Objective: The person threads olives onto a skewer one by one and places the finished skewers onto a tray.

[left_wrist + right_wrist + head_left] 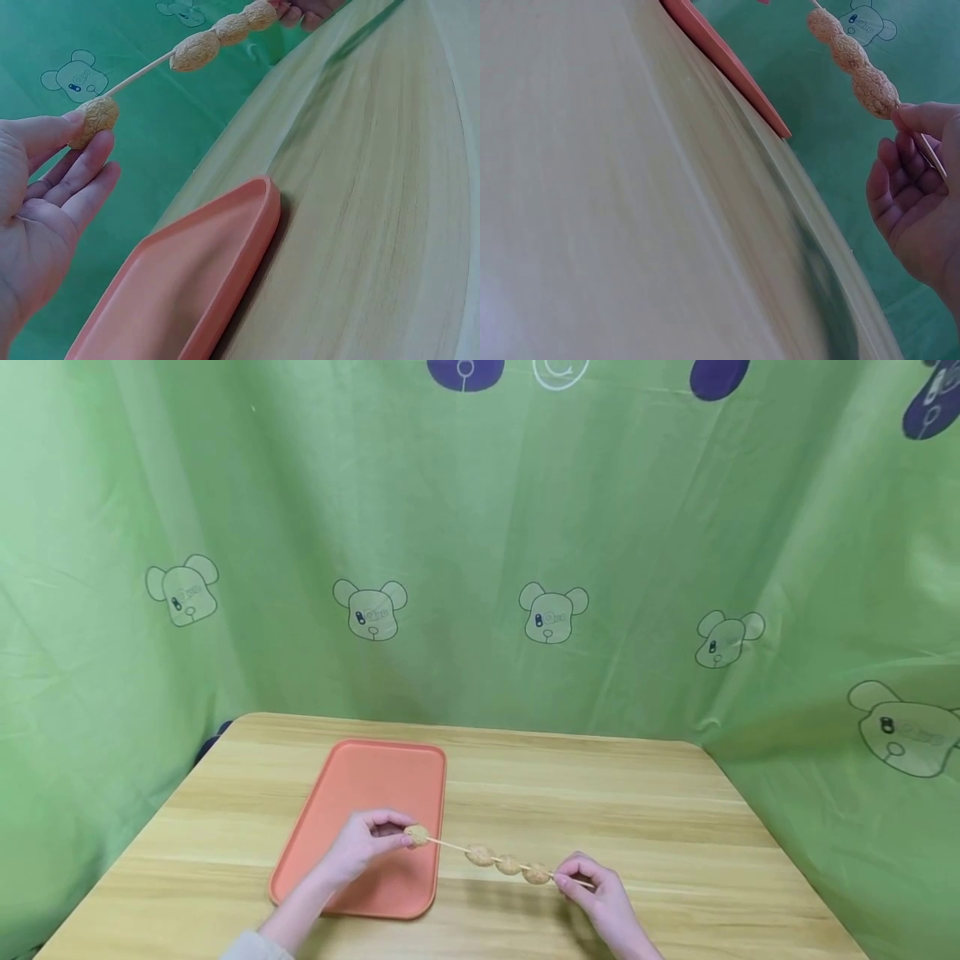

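Note:
Between my hands a thin wooden skewer (448,844) is held up over the table, sloping down to the right. Three tan, wrinkled food balls (196,51) sit side by side on it, near my right hand (602,897). That hand pinches the skewer's stick between thumb and fingers, just behind the last ball (875,93). Another such ball (97,120) is at the skewer's left end, pinched between the thumb and fingers of my left hand (365,843). The left hand is above the tray, and a bare stretch of stick separates its ball from the other three.
A salmon-pink rectangular tray (360,785) lies on the left of the light wooden table (585,793). Around the table hangs a green curtain (465,510) printed with bear heads.

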`<state>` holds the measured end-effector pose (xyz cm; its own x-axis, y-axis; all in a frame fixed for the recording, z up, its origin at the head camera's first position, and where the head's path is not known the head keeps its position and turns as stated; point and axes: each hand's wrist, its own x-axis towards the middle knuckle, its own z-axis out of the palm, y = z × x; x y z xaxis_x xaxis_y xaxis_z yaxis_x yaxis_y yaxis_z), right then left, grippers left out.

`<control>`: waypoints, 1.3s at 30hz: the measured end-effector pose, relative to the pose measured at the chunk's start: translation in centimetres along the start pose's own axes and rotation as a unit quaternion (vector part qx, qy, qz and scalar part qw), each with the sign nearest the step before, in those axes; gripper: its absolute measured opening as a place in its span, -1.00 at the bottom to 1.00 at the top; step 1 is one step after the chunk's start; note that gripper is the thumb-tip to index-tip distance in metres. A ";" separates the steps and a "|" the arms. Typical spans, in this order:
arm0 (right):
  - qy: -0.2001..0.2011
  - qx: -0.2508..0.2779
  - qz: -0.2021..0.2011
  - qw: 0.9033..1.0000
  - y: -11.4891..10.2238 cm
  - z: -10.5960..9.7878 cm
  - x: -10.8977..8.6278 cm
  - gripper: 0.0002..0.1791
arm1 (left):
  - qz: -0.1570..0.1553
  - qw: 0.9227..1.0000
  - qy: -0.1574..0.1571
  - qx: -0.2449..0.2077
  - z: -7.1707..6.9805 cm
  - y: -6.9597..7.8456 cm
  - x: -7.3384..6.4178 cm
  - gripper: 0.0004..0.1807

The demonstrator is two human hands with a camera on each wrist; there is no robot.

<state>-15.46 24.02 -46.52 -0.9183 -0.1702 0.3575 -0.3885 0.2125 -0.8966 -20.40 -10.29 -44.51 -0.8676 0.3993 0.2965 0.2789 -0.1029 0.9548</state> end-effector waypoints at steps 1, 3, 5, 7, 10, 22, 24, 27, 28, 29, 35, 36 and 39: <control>0.001 0.000 0.002 1.000 0.0 0.0 0.0 -0.96 | -0.001 1.000 0.000 -0.001 0.0 0.0 0.0 -0.64; 0.001 0.001 0.008 1.000 -0.1 0.1 0.0 -0.96 | -0.001 1.000 0.002 -0.002 0.1 -0.1 0.0 -0.64; 0.002 0.003 0.013 1.000 -0.1 0.2 0.0 -0.96 | 0.000 1.000 0.002 -0.007 0.1 -0.1 0.0 -0.64; 0.004 0.005 0.018 1.000 -0.2 0.3 0.0 -0.96 | 0.002 1.000 0.002 -0.015 0.2 -0.1 0.0 -0.64; 0.005 0.008 0.020 1.000 -0.2 0.4 0.0 -0.96 | 0.007 1.000 0.002 -0.030 0.3 -0.2 -0.1 -0.63; 0.009 0.013 0.038 0.999 -0.4 0.7 0.1 -0.92 | 0.007 0.999 0.003 -0.043 0.8 -0.3 -0.2 -0.62; 0.007 0.016 0.038 0.999 -0.5 0.8 0.2 -0.92 | 0.009 0.999 0.003 -0.036 0.9 -0.3 -0.1 -0.63; 0.001 0.021 0.029 0.999 -0.6 1.1 0.3 -0.92 | 0.009 0.999 -0.001 -0.032 1.2 -0.3 -0.1 -0.62; -0.001 0.022 0.026 0.999 -0.6 1.2 0.4 -0.92 | 0.007 0.999 -0.003 -0.031 1.3 -0.3 0.0 -0.62; -0.004 0.023 0.025 0.999 -0.6 1.3 0.4 -0.91 | 0.008 1.000 -0.005 -0.030 1.4 -0.3 0.0 -0.62; -0.002 0.025 0.027 0.999 -0.5 1.6 0.4 -0.91 | 0.007 0.999 -0.007 -0.034 1.6 -0.6 -0.1 -0.63; -0.001 0.024 0.026 0.999 -0.5 1.6 0.4 -0.92 | 0.006 0.999 -0.006 -0.036 1.6 -0.6 -0.1 -0.62; 0.000 0.024 0.025 0.999 -0.5 1.7 0.4 -0.94 | 0.003 0.999 -0.007 -0.039 1.6 -0.8 -0.2 -0.61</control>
<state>-15.54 22.25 -46.35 -0.9366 -0.1609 0.3113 -0.3375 0.1753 -0.9248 -19.81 -8.87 -45.33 -0.8600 0.4115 0.3018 0.2501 -0.1756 0.9522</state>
